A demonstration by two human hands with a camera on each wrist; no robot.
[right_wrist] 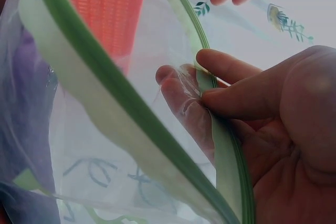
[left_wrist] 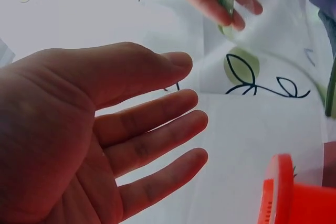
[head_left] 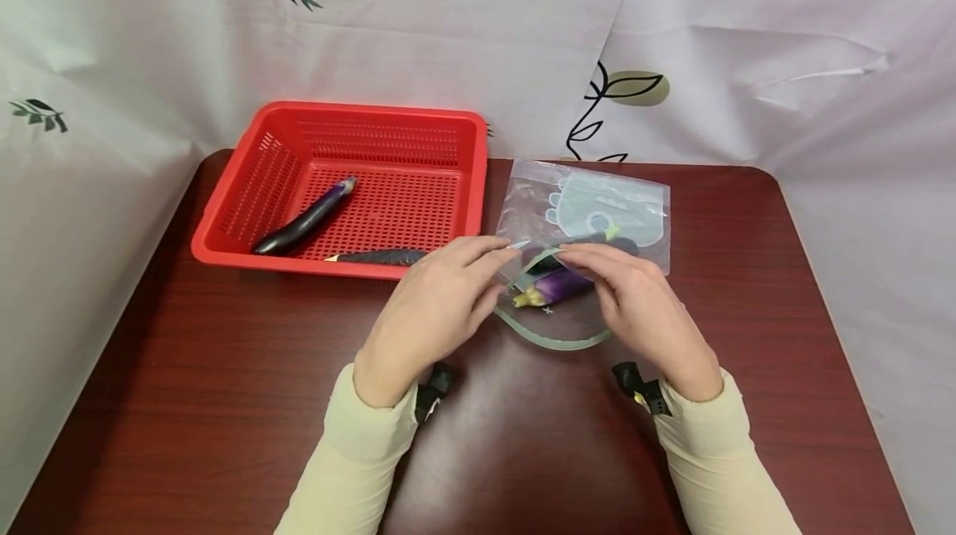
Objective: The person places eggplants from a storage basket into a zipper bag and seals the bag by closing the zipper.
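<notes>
A clear zip bag (head_left: pixel 554 344) with a green-edged mouth lies on the table, its mouth spread toward the person. Inside it a purple eggplant (head_left: pixel 556 286) shows its pale stem end, with more dark eggplant behind it, partly covered by the fingers. My right hand (head_left: pixel 646 299) pinches the far edge of the mouth between thumb and fingers, as the right wrist view confirms. Beside the mouth's left side hovers my left hand (head_left: pixel 441 299); in the left wrist view its thumb and fingers (left_wrist: pixel 157 124) are extended with nothing between them.
A red plastic basket (head_left: pixel 481 178) stands at the back left. In it lie one dark eggplant (head_left: pixel 306 220) and another (head_left: pixel 381 257) along its front wall. The bag's far part bears a pale cartoon print (head_left: pixel 608 207). A patterned white curtain (head_left: pixel 418 29) hangs behind the table.
</notes>
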